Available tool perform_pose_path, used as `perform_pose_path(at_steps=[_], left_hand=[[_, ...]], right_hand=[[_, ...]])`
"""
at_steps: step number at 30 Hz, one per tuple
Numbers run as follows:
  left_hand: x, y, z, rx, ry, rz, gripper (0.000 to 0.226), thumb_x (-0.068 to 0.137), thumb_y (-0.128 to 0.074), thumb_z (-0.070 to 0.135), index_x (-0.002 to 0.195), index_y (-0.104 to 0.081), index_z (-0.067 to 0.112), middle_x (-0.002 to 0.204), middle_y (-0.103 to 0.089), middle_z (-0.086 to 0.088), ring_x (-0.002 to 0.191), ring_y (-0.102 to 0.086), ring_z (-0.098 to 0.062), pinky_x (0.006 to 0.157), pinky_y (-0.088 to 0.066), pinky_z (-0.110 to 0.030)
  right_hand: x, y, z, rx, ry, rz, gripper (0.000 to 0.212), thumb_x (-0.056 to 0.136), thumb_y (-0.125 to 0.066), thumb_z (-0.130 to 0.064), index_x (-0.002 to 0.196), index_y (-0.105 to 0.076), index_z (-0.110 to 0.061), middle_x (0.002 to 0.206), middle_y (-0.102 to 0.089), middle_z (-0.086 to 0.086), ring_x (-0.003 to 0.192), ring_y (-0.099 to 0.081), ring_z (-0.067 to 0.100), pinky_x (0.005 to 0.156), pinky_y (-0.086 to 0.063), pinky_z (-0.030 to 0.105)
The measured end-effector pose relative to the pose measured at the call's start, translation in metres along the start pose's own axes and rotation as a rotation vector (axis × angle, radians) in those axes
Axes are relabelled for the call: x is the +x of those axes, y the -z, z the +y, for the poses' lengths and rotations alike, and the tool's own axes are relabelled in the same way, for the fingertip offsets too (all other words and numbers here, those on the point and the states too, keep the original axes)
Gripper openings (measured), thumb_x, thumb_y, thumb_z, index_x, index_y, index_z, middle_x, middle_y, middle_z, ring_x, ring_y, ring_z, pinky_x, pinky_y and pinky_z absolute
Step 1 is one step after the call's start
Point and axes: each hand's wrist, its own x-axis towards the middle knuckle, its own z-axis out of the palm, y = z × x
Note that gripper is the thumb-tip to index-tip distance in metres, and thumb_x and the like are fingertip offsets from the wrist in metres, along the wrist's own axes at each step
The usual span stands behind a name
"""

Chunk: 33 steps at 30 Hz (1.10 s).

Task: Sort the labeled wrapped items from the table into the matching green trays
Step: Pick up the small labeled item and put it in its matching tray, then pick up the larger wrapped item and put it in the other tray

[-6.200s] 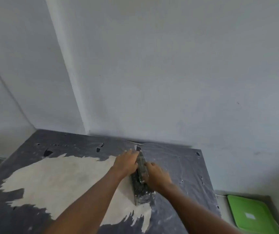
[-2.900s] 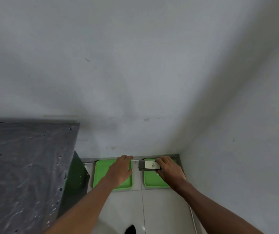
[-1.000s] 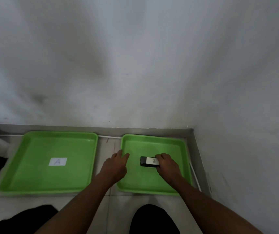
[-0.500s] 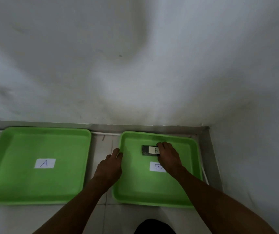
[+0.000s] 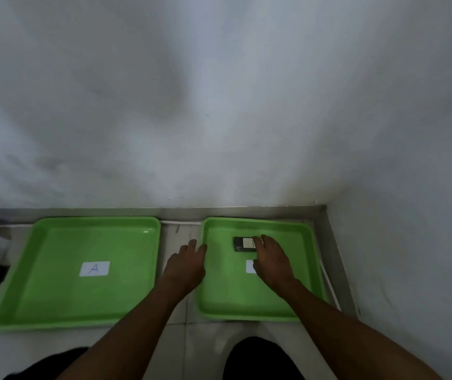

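Observation:
Two green trays lie side by side on the tiled floor against the wall. The left tray [image 5: 55, 270] carries a white label "A" [image 5: 94, 268]. The right tray [image 5: 219, 294] has its own white label [image 5: 250, 266], half covered by my wrist. A dark wrapped item [image 5: 241, 244] with a white label lies in the far part of the right tray. My right hand [image 5: 271, 259] has its fingers on the item's right end. My left hand [image 5: 186, 266] holds nothing and rests in the gap between the trays, fingertips at the right tray's left rim.
A grey metal skirting [image 5: 246, 211] runs along the wall behind the trays and turns at the right corner [image 5: 334, 259]. A white cable [image 5: 327, 281] lies beside the right tray. My dark-clothed knees [image 5: 257, 357] fill the bottom edge.
The wrapped item went from the table down into the right tray. In the last half second it settled near the tray's far side, and my right hand now covers more of the tray's label.

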Motion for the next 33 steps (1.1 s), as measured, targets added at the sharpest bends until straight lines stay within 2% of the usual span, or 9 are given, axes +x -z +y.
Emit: perform_pose_path(at_steps=[6, 11, 16, 19, 23, 29, 33], left_hand=[[-0.052, 0.036, -0.012, 0.024, -0.026, 0.101, 0.058, 0.092, -0.050, 0.013, 0.148, -0.034, 0.010, 0.149, -0.038, -0.017, 0.130, -0.046, -0.036, 0.095, -0.051, -0.047], [-0.097, 0.062, -0.033, 0.030, -0.032, 0.150, 0.060, 0.091, -0.050, 0.011, 0.149, -0.032, 0.010, 0.151, -0.036, -0.018, 0.130, -0.044, -0.037, 0.093, -0.050, -0.047], [-0.160, 0.133, -0.041, -0.044, 0.010, 0.140, 0.059, 0.091, -0.049, 0.011, 0.148, -0.033, 0.011, 0.148, -0.038, -0.016, 0.126, -0.047, -0.038, 0.092, -0.050, -0.048], [-0.212, 0.201, -0.036, -0.052, 0.024, 0.145, 0.059, 0.091, -0.049, 0.009, 0.149, -0.033, 0.010, 0.149, -0.038, -0.017, 0.128, -0.047, -0.038, 0.093, -0.050, -0.047], [-0.287, 0.319, -0.022, -0.026, 0.025, 0.180, 0.056, 0.094, -0.049, 0.013, 0.147, -0.033, 0.010, 0.151, -0.036, -0.016, 0.129, -0.046, -0.037, 0.093, -0.051, -0.047], [-0.403, 0.510, 0.006, 0.008, 0.042, 0.282, 0.057, 0.096, -0.048, 0.015, 0.150, -0.030, 0.012, 0.151, -0.035, -0.014, 0.128, -0.047, -0.033, 0.092, -0.050, -0.045], [-0.470, 0.598, 0.012, 0.032, 0.059, 0.324, 0.056, 0.097, -0.048, 0.017, 0.150, -0.029, 0.014, 0.152, -0.035, -0.012, 0.129, -0.046, -0.031, 0.093, -0.049, -0.044]], right_hand=[[-0.049, 0.031, -0.061, 0.020, 0.033, 0.086, 0.054, 0.086, -0.057, -0.009, 0.137, -0.040, -0.008, 0.138, -0.048, 0.017, 0.129, -0.042, 0.032, 0.110, -0.036, 0.039], [-0.081, 0.058, -0.104, -0.014, 0.060, 0.140, 0.055, 0.088, -0.057, -0.014, 0.139, -0.039, -0.004, 0.140, -0.047, 0.023, 0.130, -0.042, 0.036, 0.109, -0.036, 0.043], [-0.122, 0.125, -0.144, -0.029, 0.078, 0.119, 0.055, 0.090, -0.056, -0.017, 0.140, -0.037, -0.004, 0.138, -0.048, 0.021, 0.128, -0.044, 0.035, 0.108, -0.038, 0.042], [-0.153, 0.198, -0.174, -0.039, 0.078, 0.090, 0.057, 0.092, -0.054, -0.020, 0.143, -0.033, -0.005, 0.146, -0.041, 0.022, 0.135, -0.039, 0.035, 0.113, -0.035, 0.043], [-0.196, 0.330, -0.214, -0.035, 0.115, 0.108, 0.060, 0.094, -0.050, -0.021, 0.147, -0.027, -0.006, 0.154, -0.032, 0.022, 0.142, -0.030, 0.033, 0.118, -0.027, 0.041], [-0.265, 0.539, -0.278, -0.022, 0.163, 0.219, 0.058, 0.097, -0.048, -0.026, 0.147, -0.024, -0.009, 0.155, -0.029, 0.021, 0.143, -0.028, 0.032, 0.120, -0.025, 0.042], [-0.306, 0.637, -0.325, -0.005, 0.206, 0.275, 0.058, 0.097, -0.049, -0.026, 0.147, -0.026, -0.010, 0.155, -0.031, 0.020, 0.144, -0.028, 0.032, 0.119, -0.025, 0.041]])
